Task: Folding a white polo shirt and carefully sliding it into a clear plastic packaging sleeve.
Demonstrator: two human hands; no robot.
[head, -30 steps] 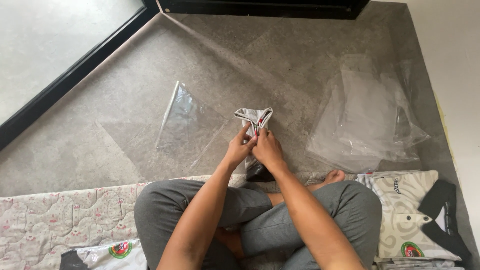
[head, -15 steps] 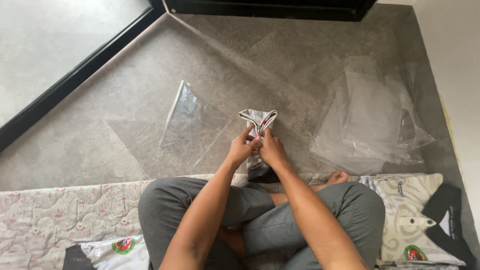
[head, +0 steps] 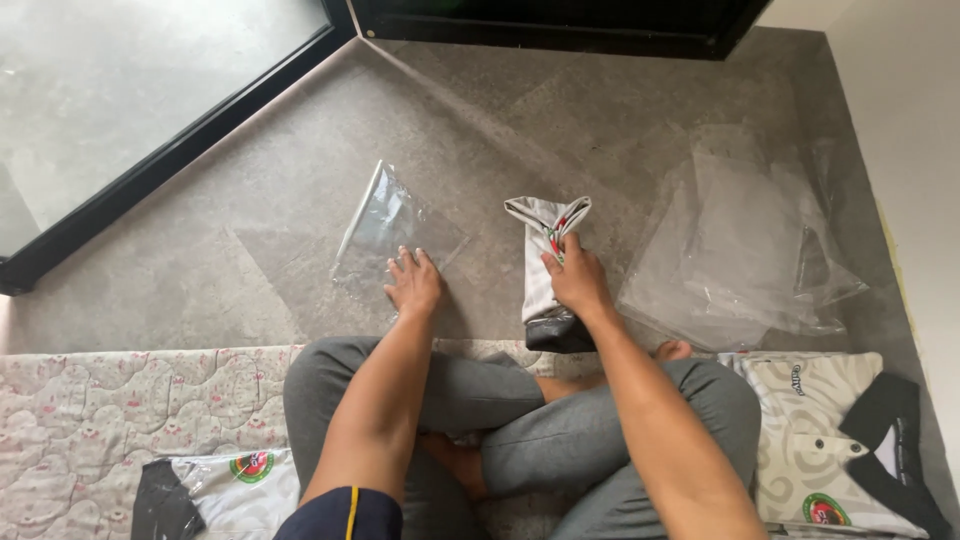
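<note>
- The person sits cross-legged in grey trousers (head: 560,440) at the edge of a quilted floral mat (head: 110,420).
- A bagged white shirt (head: 235,490) lies on the mat by the left knee; a patterned white-and-black shirt (head: 850,440) lies by the right knee.
- The left hand (head: 413,283) rests flat, fingers spread, palm down on the near corner of a clear plastic bag (head: 385,225) lying on the grey stone floor (head: 250,200).
- The right hand (head: 577,278) is closed around a folded white shirt (head: 546,235), gripping it about mid-length; the shirt stands roughly upright on the floor just ahead of the shins, its dark lower end touching the floor.
- The bag and folded shirt lie near each other, not touching.
- A loose pile of clear plastic bags (head: 745,240) lies to the right.
- A black door frame (head: 560,25) runs along the far edge.
</note>
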